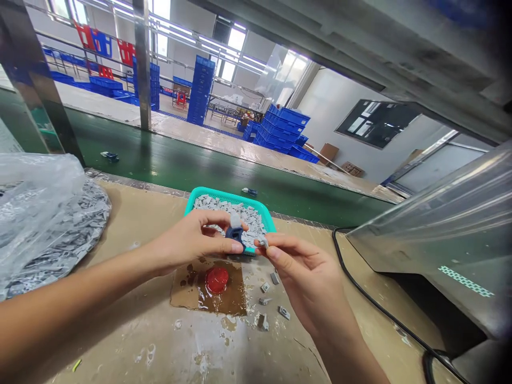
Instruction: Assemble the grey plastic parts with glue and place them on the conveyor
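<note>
Dark blue plastic part (235,233): we had it pinched in the left-hand grip, just over the near rim of the tray, with a pale grey insert (236,220) standing in its top.
Hall: blue crates (282,128) stood stacked beyond a green conveyor belt (168,170).
Desk (120,336): a clear plastic bag (36,197) lay at the left over a wide heap of grey pieces (76,240); a wet brown sheet (186,290) carrying a red lump (216,280) lay before us.
Teal tray (208,193): it was heaped with small grey pieces (228,210).
Left-hand grip (188,240): thumb and fingers were closed on the blue part, which sat at the fingertips.
Right-hand grip (308,277): thumb and forefinger were nearly shut on a small grey piece (263,243), just beside the blue part and apparently not touching it.
Progress: one blue part appeared fitted with an insert; many grey pieces lay unused, and no finished parts showed.
</note>
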